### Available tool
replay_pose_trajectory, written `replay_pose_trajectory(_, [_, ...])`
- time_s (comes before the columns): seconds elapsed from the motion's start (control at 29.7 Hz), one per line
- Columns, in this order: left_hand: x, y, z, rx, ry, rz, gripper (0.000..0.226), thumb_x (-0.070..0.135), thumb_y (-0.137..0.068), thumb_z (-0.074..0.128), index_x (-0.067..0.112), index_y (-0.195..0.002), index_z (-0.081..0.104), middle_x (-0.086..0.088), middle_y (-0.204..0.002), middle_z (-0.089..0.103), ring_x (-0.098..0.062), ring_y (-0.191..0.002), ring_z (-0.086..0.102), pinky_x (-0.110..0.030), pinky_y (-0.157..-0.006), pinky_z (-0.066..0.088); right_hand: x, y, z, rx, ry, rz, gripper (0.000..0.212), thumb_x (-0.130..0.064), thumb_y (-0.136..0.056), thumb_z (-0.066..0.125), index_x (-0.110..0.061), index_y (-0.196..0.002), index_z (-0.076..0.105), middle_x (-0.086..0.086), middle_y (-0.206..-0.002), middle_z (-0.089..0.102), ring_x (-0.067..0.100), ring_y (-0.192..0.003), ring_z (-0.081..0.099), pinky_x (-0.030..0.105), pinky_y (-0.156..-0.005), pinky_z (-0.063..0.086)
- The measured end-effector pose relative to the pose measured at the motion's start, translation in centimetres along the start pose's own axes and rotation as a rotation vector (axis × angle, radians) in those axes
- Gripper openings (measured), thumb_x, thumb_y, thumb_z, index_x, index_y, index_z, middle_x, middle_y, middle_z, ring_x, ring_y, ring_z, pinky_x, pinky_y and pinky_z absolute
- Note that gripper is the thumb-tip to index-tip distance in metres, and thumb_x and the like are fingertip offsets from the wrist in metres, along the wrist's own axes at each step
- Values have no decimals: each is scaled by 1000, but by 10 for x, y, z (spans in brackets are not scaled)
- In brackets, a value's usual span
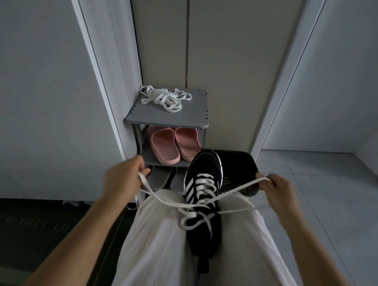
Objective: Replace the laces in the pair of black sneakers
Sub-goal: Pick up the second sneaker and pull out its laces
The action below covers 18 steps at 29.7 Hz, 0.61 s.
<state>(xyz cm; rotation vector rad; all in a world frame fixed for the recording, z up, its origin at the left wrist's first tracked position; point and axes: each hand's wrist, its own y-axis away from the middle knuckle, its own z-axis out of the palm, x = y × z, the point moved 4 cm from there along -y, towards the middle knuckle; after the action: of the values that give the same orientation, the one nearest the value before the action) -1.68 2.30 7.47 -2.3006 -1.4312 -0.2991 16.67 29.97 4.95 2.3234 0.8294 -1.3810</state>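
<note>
Well, the left hand (124, 176), at middle left of the frame, is closed to a narrow pinch on one end of a white lace (240, 189). The right hand (279, 189), at middle right, pinches the other end the same way. Both are drawn out wide to either side, so the two ends run taut from the fingers down to the middle.

There they meet at the black sneaker (204, 166), which sits wedged between the person's knees on the pale trousers (155, 240), toe pointing away toward the top of the frame. The lace already crosses back and forth up the eyelet rows. Near the tongue the ends cross in loose loops that I cannot quite read as a knot.

I'd say the threading of this shoe is finished and the step in hand is tightening. The next move calls for even tension on both sides, then bringing the hands together to tie the ends, without letting the crossings slacken.

Just behind the toe, to its right, lies a dark rounded shape (240, 163). I cannot tell whether it is the second sneaker.

Farther off, a grey shoe rack (169, 117) stands against the door. A tangle of white laces (164, 99) lies on its top shelf, and pink slippers (174, 146) sit on the shelf below.
</note>
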Motion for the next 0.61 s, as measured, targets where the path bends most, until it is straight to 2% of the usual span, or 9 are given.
replay_pose_trajectory(0.07, [-9,-8,-6,-54,-25,10,19,18,-85,64,15,-100,53,-3,-97,55,-16,-79,49,-27,-67,35,-2,-10,-9,41,212,-85,25,-27,-84,66,-16,-65,55,2,-60,52,20,-57,46,28,-52,32])
replay_pose_trajectory(0.13, [-7,-7,2,-244,-133,88,50,14,-80,68,15,-124,43,-6,-125,41,-18,-103,45,-27,-84,38,2,-14,-4,-105,325,-99,18,-26,-76,74,-20,-83,59,8,-84,61,21,-70,51,29,-60,37])
replay_pose_trajectory(0.2, [3,8,7,-315,-185,174,65,22,-79,69,19,-133,32,-2,-135,27,-19,-123,34,-30,-100,32,13,-3,9,-344,449,-40,54,-26,-73,78,-16,-119,53,14,-117,53,23,-96,51,31,-80,41])
replay_pose_trajectory(0.27, [20,34,4,-211,-20,276,46,23,-81,66,20,-121,43,6,-124,34,-6,-114,38,-22,-99,35,12,14,7,-222,551,-125,69,-25,-71,79,-14,-130,45,12,-129,42,29,-113,44,37,-94,38])
replay_pose_trajectory(0.34, [40,59,5,-185,267,361,16,16,-85,63,22,-98,56,16,-101,48,1,-92,50,-14,-81,42,-5,38,4,35,449,-388,44,-17,-69,81,-13,-107,60,7,-110,52,27,-97,51,30,-80,41])
replay_pose_trajectory(0.4, [55,73,19,-250,365,449,13,15,-90,58,22,-99,64,19,-99,57,4,-92,54,-11,-79,41,-19,55,17,-107,329,-467,17,-19,-74,77,-22,-84,63,-9,-87,53,9,-74,52,17,-65,38])
replay_pose_trajectory(0.47, [57,75,36,-251,296,497,26,14,-91,54,19,-116,62,15,-115,57,0,-108,50,-14,-90,36,-15,63,39,-322,410,-454,7,-25,-80,70,-24,-86,67,-17,-85,48,4,-75,49,19,-66,41])
replay_pose_trajectory(0.5, [54,72,43,-260,261,484,30,14,-91,55,18,-120,60,12,-119,57,-5,-112,48,-15,-91,35,-11,62,45,-348,458,-468,7,-25,-81,69,-23,-88,68,-19,-85,46,5,-79,49,23,-68,42])
replay_pose_trajectory(0.61, [47,63,46,-349,264,494,16,23,-84,60,15,-98,64,4,-101,62,-9,-99,53,-23,-83,39,-5,52,41,-334,387,-441,1,-17,-79,70,-16,-79,69,-20,-72,48,2,-71,50,23,-67,39])
